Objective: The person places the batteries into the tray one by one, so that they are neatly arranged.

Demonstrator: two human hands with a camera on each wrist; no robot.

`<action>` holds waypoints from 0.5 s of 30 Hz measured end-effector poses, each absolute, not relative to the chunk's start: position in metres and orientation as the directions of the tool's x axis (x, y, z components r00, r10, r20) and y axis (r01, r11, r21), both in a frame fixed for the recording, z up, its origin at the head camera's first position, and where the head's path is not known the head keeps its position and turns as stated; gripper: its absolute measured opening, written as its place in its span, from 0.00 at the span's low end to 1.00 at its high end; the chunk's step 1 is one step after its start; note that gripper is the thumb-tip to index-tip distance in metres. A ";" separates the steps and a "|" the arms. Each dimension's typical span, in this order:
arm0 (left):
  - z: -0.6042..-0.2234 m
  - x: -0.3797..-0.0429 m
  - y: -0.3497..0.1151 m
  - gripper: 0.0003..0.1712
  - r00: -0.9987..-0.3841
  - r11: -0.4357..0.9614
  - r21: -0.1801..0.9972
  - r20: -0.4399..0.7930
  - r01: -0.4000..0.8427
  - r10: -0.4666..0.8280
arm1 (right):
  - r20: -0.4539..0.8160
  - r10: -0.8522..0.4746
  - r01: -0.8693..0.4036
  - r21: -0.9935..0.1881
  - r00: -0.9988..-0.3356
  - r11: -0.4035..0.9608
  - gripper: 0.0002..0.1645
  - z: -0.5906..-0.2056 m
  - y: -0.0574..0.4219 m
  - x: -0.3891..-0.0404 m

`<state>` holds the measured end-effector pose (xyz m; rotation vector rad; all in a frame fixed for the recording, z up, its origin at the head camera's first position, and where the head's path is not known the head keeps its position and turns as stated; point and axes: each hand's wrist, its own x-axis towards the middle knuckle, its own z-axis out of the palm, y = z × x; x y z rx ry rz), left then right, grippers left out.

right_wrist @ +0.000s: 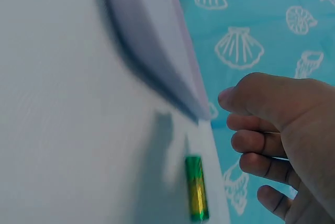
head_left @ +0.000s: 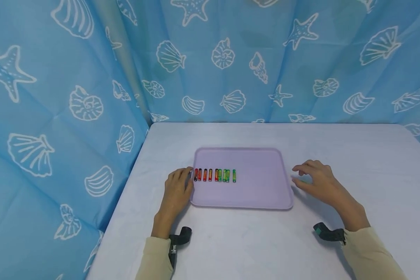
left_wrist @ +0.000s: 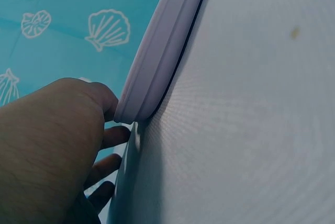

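Note:
On the lilac tray (head_left: 259, 179), a row of small batteries lies side by side, red-and-black batteries (head_left: 205, 175) at the left and green batteries (head_left: 234, 175) towards the middle. My left hand (head_left: 176, 190) is at the tray's left rim, thumb and fingertips against its outer side, the fingers loosely bent. To the right of the tray, my right hand (head_left: 316, 181) hovers above the table with thumb and fingers apart. Below it a single green-and-gold battery (right_wrist: 197, 188) lies on the cloth, untouched; in the head view the hand mostly hides it.
A white cloth (head_left: 238, 241) covers the table. Blue curtains (head_left: 203, 77) with shell and starfish prints hang behind it and along its left side. Each wrist wears a black camera mount, such as the right one (head_left: 327, 232).

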<state>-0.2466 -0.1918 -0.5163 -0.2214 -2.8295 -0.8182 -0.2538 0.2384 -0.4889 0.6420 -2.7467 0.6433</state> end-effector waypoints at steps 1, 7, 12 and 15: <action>-0.516 -0.247 -0.192 0.24 -0.972 0.840 0.509 0.218 0.191 0.089 | 0.342 -0.352 -0.467 -0.359 -0.871 0.808 0.15 -0.492 0.241 -0.252; -0.516 -0.247 -0.191 0.24 -0.973 0.840 0.510 0.214 0.188 0.088 | 0.302 -0.266 -0.367 -0.354 -0.915 0.860 0.13 -0.504 0.258 -0.245; -0.517 -0.246 -0.191 0.24 -0.971 0.831 0.522 0.225 0.192 0.083 | 0.297 -0.239 -0.339 -0.356 -0.925 0.871 0.11 -0.510 0.266 -0.245; -0.516 -0.246 -0.191 0.24 -0.972 0.835 0.518 0.222 0.187 0.080 | 0.300 -0.225 -0.329 -0.364 -0.927 0.871 0.09 -0.512 0.268 -0.245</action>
